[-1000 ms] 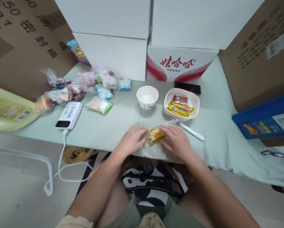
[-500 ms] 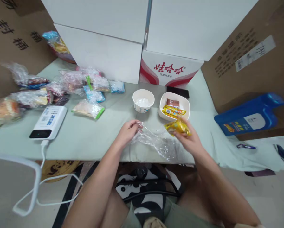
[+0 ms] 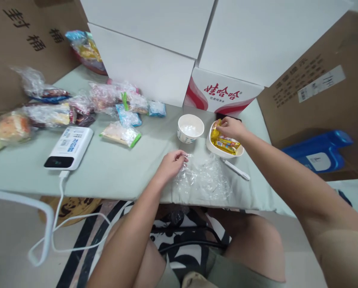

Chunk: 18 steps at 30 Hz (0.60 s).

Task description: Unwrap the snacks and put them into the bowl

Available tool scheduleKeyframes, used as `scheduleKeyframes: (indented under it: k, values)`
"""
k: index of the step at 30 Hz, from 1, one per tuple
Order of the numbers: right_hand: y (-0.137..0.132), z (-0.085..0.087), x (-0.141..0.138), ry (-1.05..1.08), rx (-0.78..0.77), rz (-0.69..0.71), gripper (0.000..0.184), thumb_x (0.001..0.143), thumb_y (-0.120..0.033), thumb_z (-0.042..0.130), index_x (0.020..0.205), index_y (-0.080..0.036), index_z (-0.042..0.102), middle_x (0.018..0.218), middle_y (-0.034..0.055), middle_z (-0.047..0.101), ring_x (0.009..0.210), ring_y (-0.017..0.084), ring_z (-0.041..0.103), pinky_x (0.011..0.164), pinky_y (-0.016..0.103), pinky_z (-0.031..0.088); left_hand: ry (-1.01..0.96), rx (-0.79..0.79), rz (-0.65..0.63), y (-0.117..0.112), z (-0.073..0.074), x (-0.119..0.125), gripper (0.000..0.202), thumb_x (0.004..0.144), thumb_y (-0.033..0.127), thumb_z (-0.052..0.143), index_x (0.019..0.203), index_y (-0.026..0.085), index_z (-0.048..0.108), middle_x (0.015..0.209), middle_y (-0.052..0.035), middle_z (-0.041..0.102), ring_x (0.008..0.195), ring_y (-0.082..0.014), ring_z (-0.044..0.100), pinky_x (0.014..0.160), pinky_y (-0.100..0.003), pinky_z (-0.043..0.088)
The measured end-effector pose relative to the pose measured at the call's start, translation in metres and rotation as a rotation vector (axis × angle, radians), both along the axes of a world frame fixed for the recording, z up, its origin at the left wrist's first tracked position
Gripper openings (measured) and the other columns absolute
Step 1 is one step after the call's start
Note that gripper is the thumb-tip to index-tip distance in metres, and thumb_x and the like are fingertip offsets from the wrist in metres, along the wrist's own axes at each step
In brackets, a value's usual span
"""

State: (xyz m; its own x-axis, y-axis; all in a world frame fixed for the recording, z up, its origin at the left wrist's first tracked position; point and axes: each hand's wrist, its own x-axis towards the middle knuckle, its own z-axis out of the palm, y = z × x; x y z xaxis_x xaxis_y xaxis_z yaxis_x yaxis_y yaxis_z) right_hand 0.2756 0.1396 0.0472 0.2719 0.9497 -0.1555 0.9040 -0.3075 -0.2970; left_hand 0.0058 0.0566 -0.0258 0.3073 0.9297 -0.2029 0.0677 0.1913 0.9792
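Observation:
My left hand [image 3: 174, 163] is closed on the edge of a crumpled clear plastic bag [image 3: 210, 180], which lies near the table's front edge. Over a white square bowl [image 3: 216, 151] reaches my right hand [image 3: 231, 129], its fingers pinching a yellow snack packet [image 3: 215, 129] at the bowl's left inner side. Several more yellow packets [image 3: 227, 145] lie in that bowl, partly under the hand. To its left stands a white paper bowl [image 3: 191, 128] with clear plastic inside. A white-handled tool [image 3: 235, 169], perhaps a knife, rests on the cloth by the bag.
Bagged snacks [image 3: 116, 96] are heaped at the back left, with a packet having green ends [image 3: 121, 134] in front. A white power bank [image 3: 69, 148] trails a cable [image 3: 57, 208]. Cartons [image 3: 223, 91] wall the back. A blue bottle [image 3: 319, 152] stands at right.
My right hand has carried the yellow packet from above the plastic bag up into the square bowl. The white-handled tool now shows. My left hand keeps hold of the bag; the camera view has shifted.

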Motion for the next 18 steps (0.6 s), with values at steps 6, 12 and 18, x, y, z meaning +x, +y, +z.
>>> scheduleKeyframes:
  k: [6,12,18]
  values:
    - [-0.010,0.015,-0.004,-0.085,-0.057,0.064,0.027,0.085,-0.039,0.063,0.104,-0.020,0.069,0.093,0.0072,0.076,0.077,0.020,0.068,0.075,0.030,0.048,-0.042,-0.040,0.078,0.000,0.006,-0.006,0.023,0.077,0.025,0.065,0.099,0.020,0.066,0.082,-0.0035,0.071,0.069,-0.0174,0.069,0.060,-0.026,0.048]
    - [-0.108,0.000,-0.026,0.084,0.505,0.252,0.028,0.092,-0.034,0.047,0.092,-0.019,0.071,0.091,0.0078,0.076,0.077,0.021,0.068,0.072,0.033,0.051,0.095,-0.015,-0.066,-0.006,0.024,-0.028,0.061,0.071,0.041,0.076,0.125,0.019,0.058,0.121,-0.0136,0.066,0.093,-0.0221,0.067,0.073,-0.032,0.053]
    - [-0.185,-0.074,-0.039,0.108,0.225,0.743,0.043,0.092,-0.034,0.054,0.132,-0.021,0.063,0.143,0.0120,0.060,0.138,0.033,0.050,0.111,0.055,0.041,0.365,0.117,-0.043,-0.006,0.013,-0.054,0.057,0.064,0.026,0.075,0.119,0.019,0.065,0.101,-0.0082,0.071,0.082,-0.0204,0.067,0.075,-0.034,0.054]
